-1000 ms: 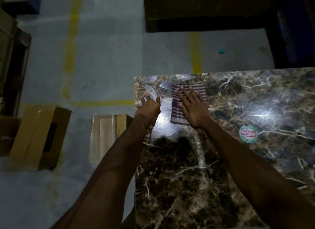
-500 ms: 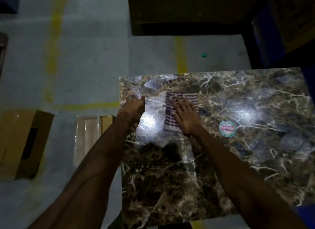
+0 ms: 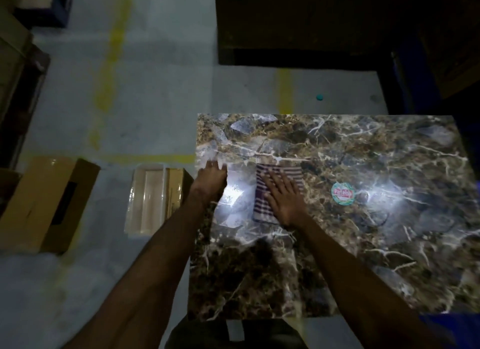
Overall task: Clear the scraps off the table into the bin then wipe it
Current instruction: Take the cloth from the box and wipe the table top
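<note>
A dark marbled table fills the right half of the view. A folded purple-and-white striped cloth lies on its left part. My right hand presses flat on the cloth with fingers spread. My left hand rests at the table's left edge, fingers apart, holding nothing. A round red-and-teal sticker is stuck on the tabletop to the right of the cloth. No scraps show on the table.
An open shallow box stands on the floor just left of the table. A brown carton lies further left. Yellow lines mark the grey floor. A dark unit stands beyond the table, and a small teal cap lies on the floor.
The cloth and my right hand have slid toward me along the tabletop, away from the far left corner. My left hand stays at the left edge.
</note>
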Tool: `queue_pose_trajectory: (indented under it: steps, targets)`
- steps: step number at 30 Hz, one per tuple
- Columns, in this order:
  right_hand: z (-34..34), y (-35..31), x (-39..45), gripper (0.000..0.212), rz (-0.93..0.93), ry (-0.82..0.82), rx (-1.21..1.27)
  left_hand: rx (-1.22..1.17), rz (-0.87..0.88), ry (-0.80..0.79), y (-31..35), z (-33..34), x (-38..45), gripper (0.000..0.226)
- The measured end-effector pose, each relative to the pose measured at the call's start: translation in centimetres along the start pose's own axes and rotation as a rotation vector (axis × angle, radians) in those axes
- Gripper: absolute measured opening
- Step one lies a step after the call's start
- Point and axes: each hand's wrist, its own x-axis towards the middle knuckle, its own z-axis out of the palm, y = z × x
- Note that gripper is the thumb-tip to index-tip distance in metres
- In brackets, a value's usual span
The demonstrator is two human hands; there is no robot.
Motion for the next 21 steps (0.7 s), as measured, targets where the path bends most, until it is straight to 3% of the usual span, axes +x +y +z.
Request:
queue_pose_trajectory:
  steps: [3, 5, 9, 10, 14, 18, 21]
  targets:
    - [-0.5, 0.3, 1.9, 0.064, 0.188, 0.030, 0.044, 0.025, -0.013, 0.011, 0.9, 2.5, -1.3, 0.061]
    - [-0.6, -1.7, 4.5, 0.067, 0.215, 0.024, 0.078, -0.054, -0.004, -0.014, 0.8, 2.8, -1.2, 0.076]
    - [0.8, -5.4, 4.5, 0.061, 0.024, -0.035, 0.045, -0.087, 0.043, -0.131, 0.6, 3.2, -0.9, 0.127]
    - [1.4, -5.4, 3.2, 0.059, -0.050, -0.031, 0.023, -0.082, 0.021, -0.146, 0.7, 3.7, -1.3, 0.127]
    - [1.3, -2.0, 0.7, 0.058, -0.190, -0.029, -0.035, -0.056, -0.016, -0.065, 1.7, 4.8, -2.7, 0.084]
    - [-0.5, -1.5, 3.9, 0.068, 0.064, -0.032, 0.034, -0.028, 0.000, -0.031, 2.3, 4.6, -3.2, 0.081]
    - [0.3, -5.0, 4.9, 0.066, 0.111, -0.011, 0.082, -0.064, 0.054, 0.018, 1.5, 5.4, -3.5, 0.071]
